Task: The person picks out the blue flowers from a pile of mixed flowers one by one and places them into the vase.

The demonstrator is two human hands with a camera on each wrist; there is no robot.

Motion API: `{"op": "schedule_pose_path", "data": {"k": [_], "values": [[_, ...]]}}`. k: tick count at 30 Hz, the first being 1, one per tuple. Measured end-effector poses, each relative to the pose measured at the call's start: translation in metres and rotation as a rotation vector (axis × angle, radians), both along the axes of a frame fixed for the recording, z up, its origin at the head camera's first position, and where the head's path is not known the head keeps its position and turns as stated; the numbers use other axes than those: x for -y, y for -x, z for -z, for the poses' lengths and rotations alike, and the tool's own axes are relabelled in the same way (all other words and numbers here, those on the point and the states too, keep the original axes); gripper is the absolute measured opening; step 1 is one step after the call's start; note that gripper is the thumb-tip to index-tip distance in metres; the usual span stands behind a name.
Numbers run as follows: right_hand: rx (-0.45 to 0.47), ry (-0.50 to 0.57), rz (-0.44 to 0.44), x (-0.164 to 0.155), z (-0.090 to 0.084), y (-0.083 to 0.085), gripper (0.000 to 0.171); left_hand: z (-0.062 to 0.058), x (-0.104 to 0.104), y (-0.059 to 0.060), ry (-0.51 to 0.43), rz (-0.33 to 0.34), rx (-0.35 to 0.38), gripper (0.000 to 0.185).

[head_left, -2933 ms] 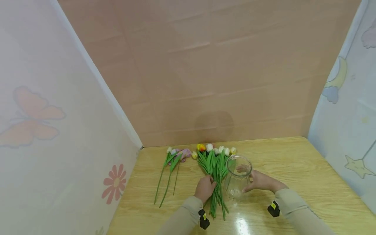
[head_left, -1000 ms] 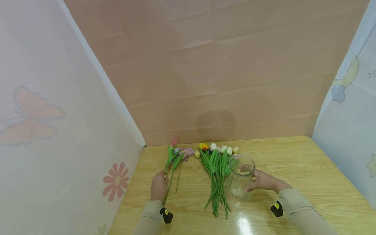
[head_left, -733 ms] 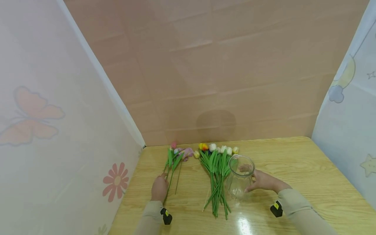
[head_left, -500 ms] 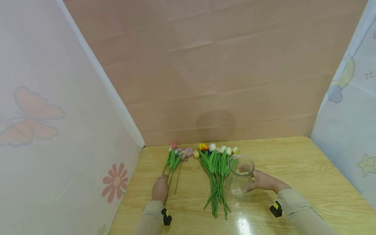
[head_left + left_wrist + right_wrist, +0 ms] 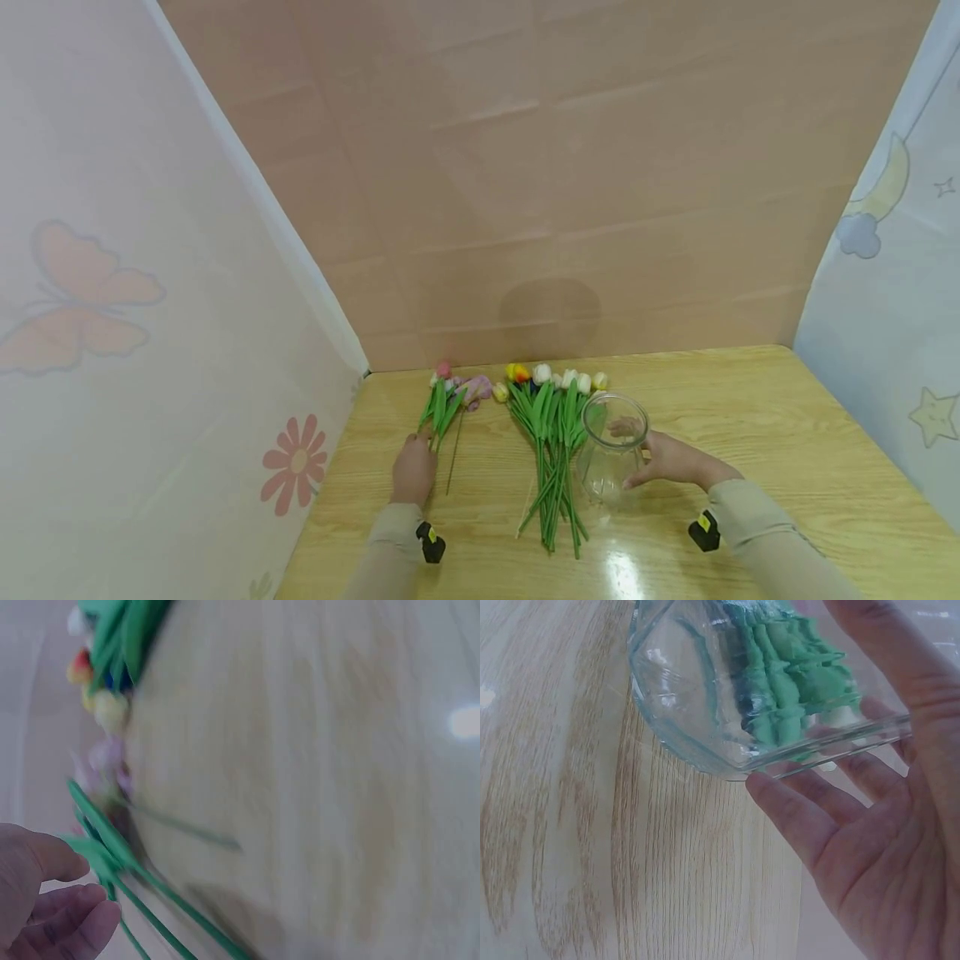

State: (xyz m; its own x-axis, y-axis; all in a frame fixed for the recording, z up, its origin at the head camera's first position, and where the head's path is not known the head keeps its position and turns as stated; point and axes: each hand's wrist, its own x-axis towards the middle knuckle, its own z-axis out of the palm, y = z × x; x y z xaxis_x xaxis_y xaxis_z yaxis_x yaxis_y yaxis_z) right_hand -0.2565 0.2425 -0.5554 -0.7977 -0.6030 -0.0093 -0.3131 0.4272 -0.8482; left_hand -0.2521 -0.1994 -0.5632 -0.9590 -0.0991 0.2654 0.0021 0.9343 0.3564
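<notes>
From the head camera, the wooden table [image 5: 750,433] sits boxed in by a plain tan back wall and pale curtains with a butterfly [image 5: 82,292] and a moon [image 5: 877,200] printed on them. A large bunch of tulips [image 5: 557,450] lies in the middle, heads toward the wall, stems fanning toward the person. Just right of it stands a clear glass vase [image 5: 611,450], upright, nothing inside it. The right hand [image 5: 671,460] cups the vase's far side with fingers wrapped around the glass. To the left, well apart from the big bunch, lies a small cluster of flowers [image 5: 450,400]; the left hand [image 5: 415,471] rests at its stems, fingers touching them.

The left wrist view is blurred. The left hand [image 5: 45,900] shows at the lower corner, fingers loosely bent and slightly parted, the green stems [image 5: 127,885] passing just beside the fingertips; whether they pinch a stem I cannot tell.

In the right wrist view the vase [image 5: 727,697] leans against the right hand [image 5: 885,847], fingers spread along its wall, palm open behind it. Green leaves show through the glass from the bunch beyond.
</notes>
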Motion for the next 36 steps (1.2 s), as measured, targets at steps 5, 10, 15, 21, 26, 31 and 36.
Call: {"op": "schedule_pose_path", "data": {"k": [5,10,15,21,26,31,36], "values": [[-0.003,-0.002,-0.001,0.000,0.000,0.000,0.089,-0.026,-0.034,-0.001,-0.054,0.085,-0.021,0.023],[-0.008,-0.003,-0.004,0.000,0.001,0.001,0.089,-0.040,-0.072,-0.004,-0.063,0.230,-0.046,0.016],[-0.012,-0.005,0.004,0.000,0.002,0.001,0.090,-0.049,-0.113,-0.010,-0.067,0.366,-0.102,0.011],[-0.021,-0.009,0.002,0.000,0.003,0.002,0.090,-0.036,-0.157,-0.025,0.027,0.474,-0.056,0.008],[-0.017,-0.003,0.001,-0.001,0.002,0.002,0.090,-0.014,-0.181,-0.032,0.128,0.473,0.019,0.006],[-0.017,-0.001,0.002,-0.001,0.002,0.002,0.090,0.004,-0.195,-0.033,0.190,0.364,0.130,0.028],[-0.009,0.008,-0.002,0.000,0.001,0.001,0.090,0.014,-0.204,-0.035,0.304,0.277,0.114,0.040]]}}
